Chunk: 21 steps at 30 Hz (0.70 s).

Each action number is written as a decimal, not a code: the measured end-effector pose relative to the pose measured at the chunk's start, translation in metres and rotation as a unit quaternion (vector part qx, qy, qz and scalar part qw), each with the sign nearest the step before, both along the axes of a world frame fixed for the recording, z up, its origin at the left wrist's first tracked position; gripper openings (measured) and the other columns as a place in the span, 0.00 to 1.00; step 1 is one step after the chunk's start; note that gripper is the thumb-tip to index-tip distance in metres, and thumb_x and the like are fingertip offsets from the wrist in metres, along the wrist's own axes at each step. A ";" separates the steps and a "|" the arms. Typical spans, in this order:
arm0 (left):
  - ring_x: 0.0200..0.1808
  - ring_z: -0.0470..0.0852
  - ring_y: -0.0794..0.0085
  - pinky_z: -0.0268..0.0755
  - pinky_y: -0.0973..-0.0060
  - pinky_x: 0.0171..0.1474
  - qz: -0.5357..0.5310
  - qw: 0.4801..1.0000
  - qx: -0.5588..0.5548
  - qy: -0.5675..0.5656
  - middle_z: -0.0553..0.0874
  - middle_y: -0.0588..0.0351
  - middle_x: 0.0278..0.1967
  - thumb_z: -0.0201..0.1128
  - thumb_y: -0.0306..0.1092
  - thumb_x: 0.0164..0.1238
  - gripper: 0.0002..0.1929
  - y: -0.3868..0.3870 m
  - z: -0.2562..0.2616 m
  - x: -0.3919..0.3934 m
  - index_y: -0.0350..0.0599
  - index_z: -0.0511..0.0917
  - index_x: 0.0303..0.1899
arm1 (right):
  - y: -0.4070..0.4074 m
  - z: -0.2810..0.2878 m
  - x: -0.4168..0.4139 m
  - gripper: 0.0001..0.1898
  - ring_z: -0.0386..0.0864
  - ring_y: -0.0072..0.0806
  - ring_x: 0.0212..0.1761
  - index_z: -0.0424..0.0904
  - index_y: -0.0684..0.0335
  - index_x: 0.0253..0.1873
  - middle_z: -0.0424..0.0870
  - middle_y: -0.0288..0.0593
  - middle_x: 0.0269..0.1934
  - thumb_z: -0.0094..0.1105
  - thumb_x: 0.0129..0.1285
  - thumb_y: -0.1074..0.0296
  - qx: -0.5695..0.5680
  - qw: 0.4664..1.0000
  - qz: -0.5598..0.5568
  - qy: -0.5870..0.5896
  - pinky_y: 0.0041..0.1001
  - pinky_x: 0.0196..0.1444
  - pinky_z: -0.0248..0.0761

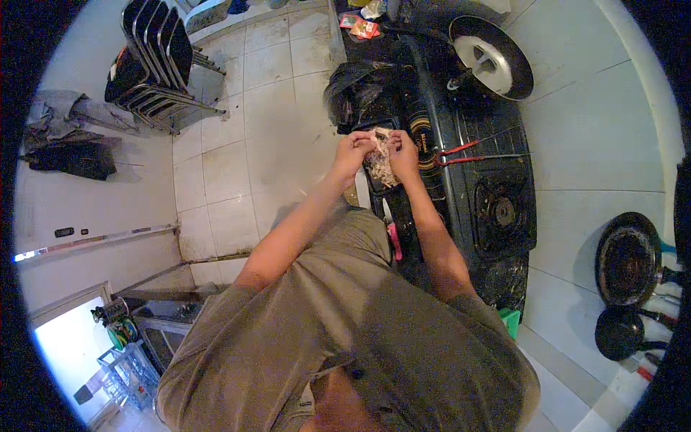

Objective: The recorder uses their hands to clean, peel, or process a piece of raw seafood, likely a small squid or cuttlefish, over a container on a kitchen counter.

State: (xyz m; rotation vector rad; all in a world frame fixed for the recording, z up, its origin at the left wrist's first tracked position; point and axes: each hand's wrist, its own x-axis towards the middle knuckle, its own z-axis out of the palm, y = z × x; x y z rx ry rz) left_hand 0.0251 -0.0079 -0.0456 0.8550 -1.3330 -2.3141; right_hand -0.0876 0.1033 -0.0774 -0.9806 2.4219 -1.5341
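Observation:
My left hand [354, 153] and my right hand [404, 156] meet over a heap of pale shredded food [382, 171], possibly mushroom or meat. Between their fingertips they pinch a small pale piece [381, 132] of the same stuff. The heap lies on something dark, mostly hidden under it, in front of the stove. Just beyond my hands sits a crumpled black plastic bag [356, 89]. A knife with a pink handle [395, 242] lies nearer my body, left of my right forearm, its blade pointing away from me.
To the right is a black gas stove [464, 189] with red-handled tongs [459, 156] and a frying pan [507, 65] on top. Small red packets [360, 26] lie beyond the bag. Pans [629, 259] hang on the right wall. Stacked chairs [162, 59] stand far left on the tiled floor [227, 162].

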 end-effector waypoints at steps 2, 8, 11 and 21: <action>0.36 0.83 0.76 0.74 0.79 0.41 0.000 1.000 -0.005 0.001 0.85 0.57 0.35 0.65 0.25 0.61 0.11 -0.001 -0.002 0.001 0.37 0.78 0.45 | 0.000 0.000 0.001 0.11 0.78 0.27 0.32 0.75 0.67 0.47 0.81 0.44 0.34 0.58 0.58 0.79 -0.004 1.000 0.000 -0.025 0.24 0.37 0.72; 0.37 0.83 0.75 0.74 0.79 0.42 -0.014 0.999 0.009 0.030 0.85 0.57 0.34 0.64 0.24 0.62 0.11 -0.006 -0.015 -0.002 0.37 0.78 0.46 | -0.001 -0.001 0.000 0.09 0.77 0.26 0.30 0.77 0.67 0.43 0.81 0.42 0.31 0.63 0.57 0.76 0.028 0.999 -0.015 0.001 0.25 0.34 0.71; 0.36 0.83 0.76 0.74 0.80 0.41 -0.016 0.999 0.028 0.029 0.85 0.58 0.34 0.64 0.24 0.63 0.11 -0.004 -0.007 0.000 0.37 0.77 0.46 | 0.001 0.019 0.007 0.06 0.78 0.28 0.30 0.79 0.67 0.39 0.80 0.43 0.30 0.63 0.58 0.74 -0.001 0.999 0.003 0.049 0.25 0.33 0.71; 0.36 0.81 0.79 0.73 0.81 0.41 -0.016 1.000 -0.010 0.015 0.83 0.60 0.35 0.64 0.26 0.64 0.12 -0.005 -0.010 0.001 0.40 0.77 0.48 | 0.001 0.046 0.025 0.09 0.79 0.26 0.34 0.77 0.67 0.45 0.80 0.43 0.38 0.60 0.59 0.79 -0.060 0.997 0.029 -0.038 0.23 0.35 0.72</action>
